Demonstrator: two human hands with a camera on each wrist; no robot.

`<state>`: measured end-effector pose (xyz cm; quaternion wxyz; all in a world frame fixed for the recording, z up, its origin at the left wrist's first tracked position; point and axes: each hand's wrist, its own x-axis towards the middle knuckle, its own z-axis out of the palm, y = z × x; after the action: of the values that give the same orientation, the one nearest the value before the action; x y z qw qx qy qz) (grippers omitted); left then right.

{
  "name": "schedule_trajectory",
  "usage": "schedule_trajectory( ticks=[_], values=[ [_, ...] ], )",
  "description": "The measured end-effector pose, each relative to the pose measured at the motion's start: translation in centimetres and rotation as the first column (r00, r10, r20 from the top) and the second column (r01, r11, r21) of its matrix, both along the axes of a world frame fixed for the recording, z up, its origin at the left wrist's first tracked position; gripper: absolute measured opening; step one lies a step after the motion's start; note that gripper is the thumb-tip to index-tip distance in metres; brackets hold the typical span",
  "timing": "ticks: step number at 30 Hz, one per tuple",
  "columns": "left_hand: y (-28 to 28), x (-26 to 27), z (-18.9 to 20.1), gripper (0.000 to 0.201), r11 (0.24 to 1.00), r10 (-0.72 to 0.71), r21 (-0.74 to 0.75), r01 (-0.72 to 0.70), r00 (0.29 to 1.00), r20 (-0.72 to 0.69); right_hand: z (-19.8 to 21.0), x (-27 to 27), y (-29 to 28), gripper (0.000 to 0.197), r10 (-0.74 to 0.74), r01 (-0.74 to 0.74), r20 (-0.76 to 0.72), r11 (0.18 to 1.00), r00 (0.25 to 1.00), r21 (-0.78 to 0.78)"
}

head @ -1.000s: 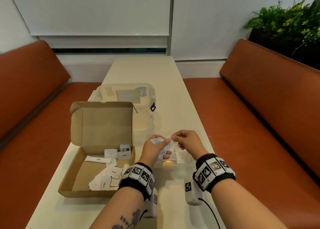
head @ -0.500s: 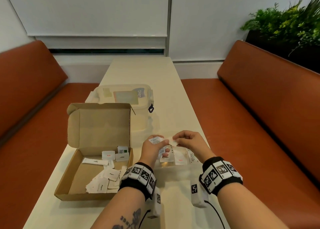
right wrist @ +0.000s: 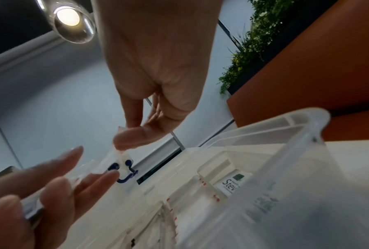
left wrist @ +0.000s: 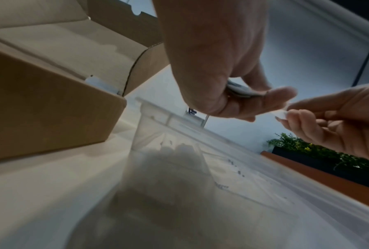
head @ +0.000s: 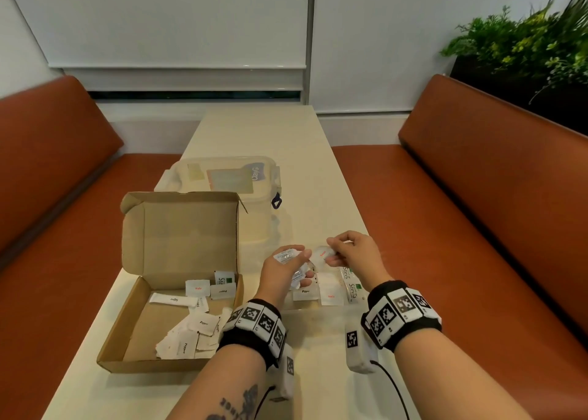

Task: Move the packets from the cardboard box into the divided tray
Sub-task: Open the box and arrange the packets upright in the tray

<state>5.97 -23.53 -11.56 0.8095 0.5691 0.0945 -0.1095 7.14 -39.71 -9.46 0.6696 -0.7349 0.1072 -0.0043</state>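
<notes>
Packets: salt packet [head: 323,254] pinched in right hand [head: 356,251] fingers; left hand [head: 286,268] fingers clenched on several more. Should be dropped among salt packets directly beneath in divided tray [right wrist: 303,134].

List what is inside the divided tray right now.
In the divided tray: a Pepper packet, a Salt packet, a Stevia stick. The left hand covers the rest.
</notes>
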Motion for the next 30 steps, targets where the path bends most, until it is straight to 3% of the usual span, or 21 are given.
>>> schedule_trajectory(
  ticks=[5, 8, 12, 14, 17, 20, 28, 30],
  values=[
    [-0.3, 0.1, 0.0, 0.023, 0.998, -0.052, 0.032, 0.052, 0.999, -0.005, -0.7, -0.4, 0.0, 0.015, 0.006, -0.005, -0.077, 1.000, 0.997, 0.012],
    [-0.2, 0.4, -0.1, 0.021, 0.988, -0.071, 0.139, 0.070, 0.998, -0.004, -0.7, -0.7, -0.3, 0.014, 0.079, -0.081, -0.016, 0.968, 0.997, -0.236],
    [-0.3, 0.5, -0.5, 0.022, 0.968, -0.122, 0.218, 0.122, 0.992, -0.012, -0.2, -0.7, -0.8, 0.010, 0.267, -0.253, -0.041, 0.839, 0.963, -0.482],
    [-0.6, 0.5, -0.7, 0.020, 0.970, -0.122, 0.212, 0.123, 0.992, -0.017, -0.3, -0.7, -1.0, 0.003, 0.265, -0.266, -0.078, 0.808, 0.961, -0.526],
    [-0.6, 0.5, -1.0, 0.013, 0.983, -0.053, 0.172, 0.058, 0.998, -0.035, -1.1, -0.8, -1.3, 0.008, 0.236, -0.287, -0.165, 0.721, 0.958, -0.631],
    [-0.2, 0.5, -1.2, 0.006, 0.988, 0.006, 0.156, -0.001, 1.000, -0.026, -2.3, -1.3, -1.3, 0.009, 0.194, -0.305, -0.238, 0.693, 0.952, -0.653],
    [0.3, 0.2, -0.8, 0.002, 0.986, 0.030, 0.165, -0.031, 1.000, 0.008, -4.1, -1.6, -0.1, 0.011, 0.143, -0.267, -0.226, 0.528, 0.964, -0.806],
    [0.3, 0.0, -0.7, 0.002, 0.988, 0.035, 0.149, -0.036, 0.999, 0.004, -4.5, -1.8, 0.1, 0.022, 0.151, -0.267, -0.220, 0.519, 0.964, -0.812]
  ],
)
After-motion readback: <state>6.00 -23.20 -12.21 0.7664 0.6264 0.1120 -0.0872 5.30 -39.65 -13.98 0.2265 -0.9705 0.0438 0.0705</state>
